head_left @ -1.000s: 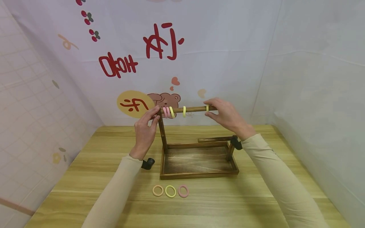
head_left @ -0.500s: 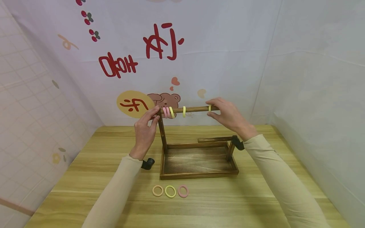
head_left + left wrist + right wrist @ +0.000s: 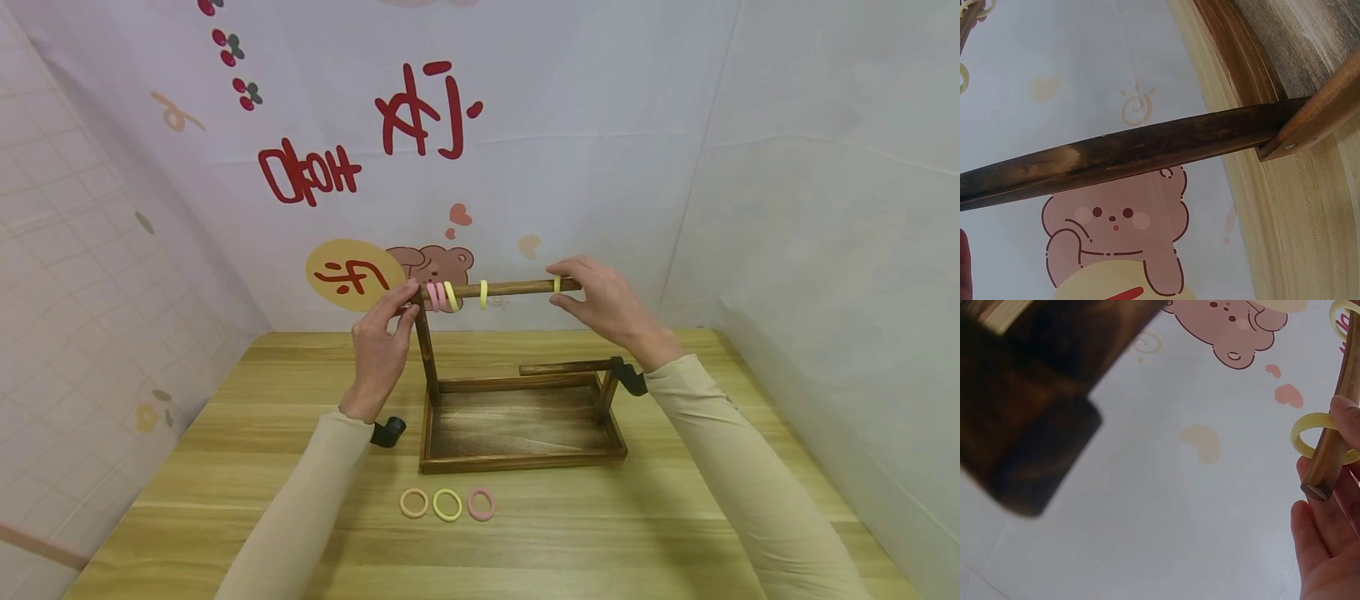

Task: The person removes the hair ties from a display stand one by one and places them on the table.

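My left hand (image 3: 381, 350) grips the top corner of a dark wooden rack, where the upright post (image 3: 428, 354) meets the upper bar (image 3: 517, 288). Near that bar's free right end, my right hand (image 3: 611, 304) pinches a yellow ring (image 3: 1311, 434) between thumb and fingers. The ring encircles the bar, whose tip shows just beyond it in the right wrist view. Further left on the bar hang another yellow ring (image 3: 483, 295), a third yellow ring (image 3: 451, 297) and two pink rings (image 3: 437, 297) close to the post. In the left wrist view, only a sliver of a finger shows at the left edge.
A lower bar (image 3: 566, 367) juts left from a short post (image 3: 606, 398) on the rack's tray (image 3: 525, 459). On the table in front lie an orange ring (image 3: 415, 515), a yellow ring (image 3: 447, 518) and a pink ring (image 3: 482, 517). A printed cloth (image 3: 570, 167) hangs behind.
My right hand has slid the yellow ring a short way right along the upper bar, toward its free end. My left hand stays at the rack's corner.
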Demonstrator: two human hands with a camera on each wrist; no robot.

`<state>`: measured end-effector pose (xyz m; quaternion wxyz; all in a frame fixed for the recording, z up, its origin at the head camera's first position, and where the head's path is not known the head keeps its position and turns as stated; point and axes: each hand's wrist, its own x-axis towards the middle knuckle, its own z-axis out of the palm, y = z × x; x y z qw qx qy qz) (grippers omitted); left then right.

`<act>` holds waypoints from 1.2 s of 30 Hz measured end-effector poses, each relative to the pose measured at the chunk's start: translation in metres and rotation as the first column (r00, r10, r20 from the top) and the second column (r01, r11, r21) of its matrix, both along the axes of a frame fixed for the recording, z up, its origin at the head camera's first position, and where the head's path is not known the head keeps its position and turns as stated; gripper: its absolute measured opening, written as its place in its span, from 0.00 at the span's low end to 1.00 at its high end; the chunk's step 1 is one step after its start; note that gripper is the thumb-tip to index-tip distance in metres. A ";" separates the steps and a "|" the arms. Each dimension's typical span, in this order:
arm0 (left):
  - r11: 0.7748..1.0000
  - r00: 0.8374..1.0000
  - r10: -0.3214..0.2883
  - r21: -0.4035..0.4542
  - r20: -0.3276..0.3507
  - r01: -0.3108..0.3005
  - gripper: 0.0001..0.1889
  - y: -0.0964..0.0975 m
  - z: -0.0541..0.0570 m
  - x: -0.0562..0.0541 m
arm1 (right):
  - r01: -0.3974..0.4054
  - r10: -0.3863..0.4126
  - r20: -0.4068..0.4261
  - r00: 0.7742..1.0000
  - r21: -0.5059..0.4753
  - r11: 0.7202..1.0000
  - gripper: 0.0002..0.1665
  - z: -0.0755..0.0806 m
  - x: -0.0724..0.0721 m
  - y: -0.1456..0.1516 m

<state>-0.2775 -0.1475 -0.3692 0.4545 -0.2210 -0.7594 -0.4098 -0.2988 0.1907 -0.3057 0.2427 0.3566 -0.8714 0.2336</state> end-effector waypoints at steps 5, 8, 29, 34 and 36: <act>1.000 1.000 -0.003 0.000 -0.005 0.003 0.17 0.000 0.000 0.001 | -0.005 0.004 -0.021 1.000 -0.003 1.000 0.26 0.000 0.000 0.003; 1.000 1.000 -0.007 -0.002 -0.001 0.007 0.17 0.000 0.000 0.001 | -0.001 0.001 -0.031 1.000 -0.005 1.000 0.26 -0.001 0.000 0.005; 1.000 1.000 -0.006 0.008 0.010 0.005 0.17 0.000 -0.001 0.000 | 0.045 -0.046 -0.038 0.998 -0.016 0.999 0.26 -0.003 -0.001 0.021; 1.000 1.000 -0.010 0.010 0.005 0.010 0.17 0.000 0.000 0.001 | 0.047 -0.048 -0.057 0.997 -0.024 0.999 0.27 -0.002 0.001 0.027; 1.000 1.000 -0.012 0.011 0.006 0.012 0.17 0.000 0.000 0.001 | 0.049 -0.050 -0.065 0.997 -0.028 0.998 0.28 -0.002 0.001 0.029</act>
